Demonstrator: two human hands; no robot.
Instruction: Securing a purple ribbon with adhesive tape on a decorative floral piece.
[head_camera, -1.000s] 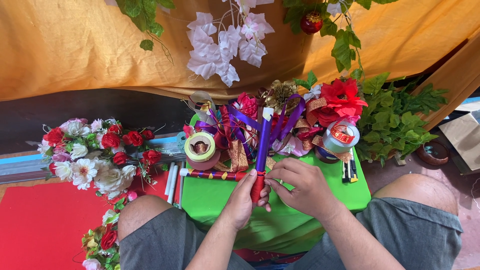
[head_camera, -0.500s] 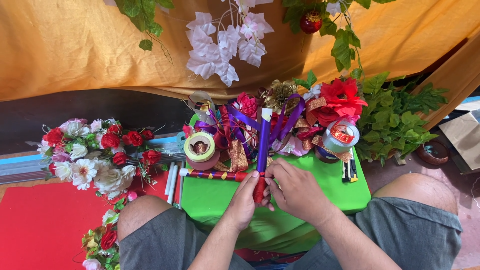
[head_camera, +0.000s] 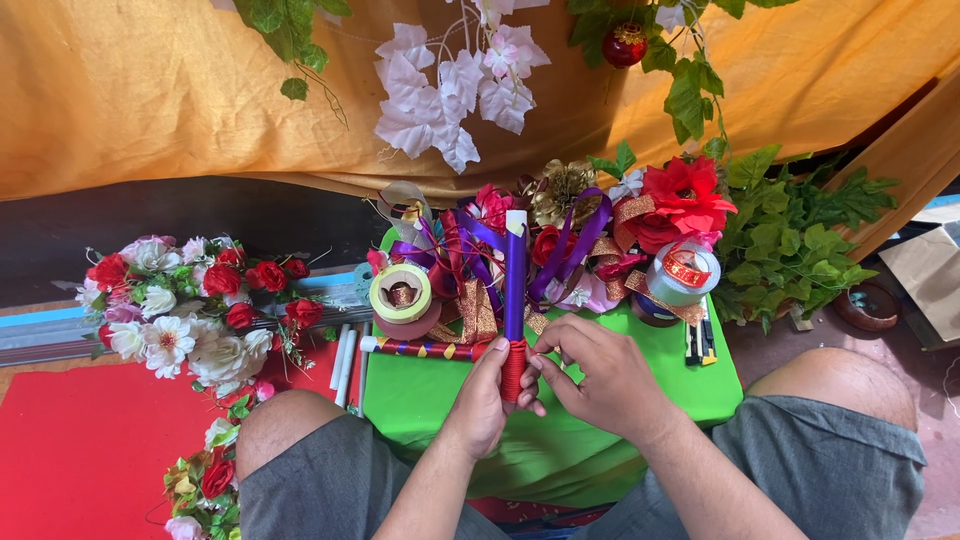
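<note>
Purple glossy stick (head_camera: 515, 285), red thread-wound base pinched by fingers of left hand (head_camera: 480, 405) and right hand (head_camera: 600, 375).

green table (head_camera: 640, 380) | on it: tape roll (head_camera: 401, 292); ribbon spool (head_camera: 682, 275); patterned stick (head_camera: 425, 348); ribbons+flowers

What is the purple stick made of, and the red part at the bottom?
The purple stick looks like a tube wrapped in shiny ribbon or paper; it glints. The red wrap at its base looks like thread or thin cord, with fine ridges. Both guesses only.
</note>
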